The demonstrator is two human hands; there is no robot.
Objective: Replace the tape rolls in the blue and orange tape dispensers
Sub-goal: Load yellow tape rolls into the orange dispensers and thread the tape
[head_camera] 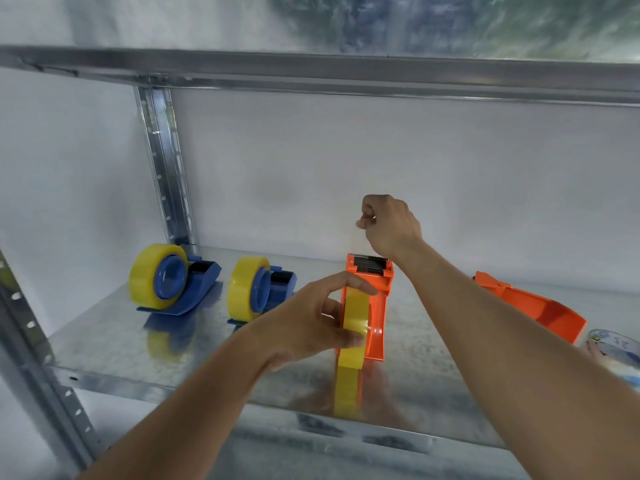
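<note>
Left hand [311, 320] grips the yellow roll [355, 327] in the orange dispenser [377, 306]; right hand [391, 226] pinches tape above its cutter edge.

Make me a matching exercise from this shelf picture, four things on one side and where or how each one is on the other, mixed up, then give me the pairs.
Column one:
1. far-left blue dispenser
2. right hand
3. left hand
4. empty orange dispenser

Column two:
A. pinches the clear tape end above the cutter
B. lies at the shelf's right end, no roll in it
C. holds the yellow roll in the middle orange dispenser
D. stands loaded beside the shelf post

Pairs: 1-D, 2-A, 3-C, 4-B
</note>
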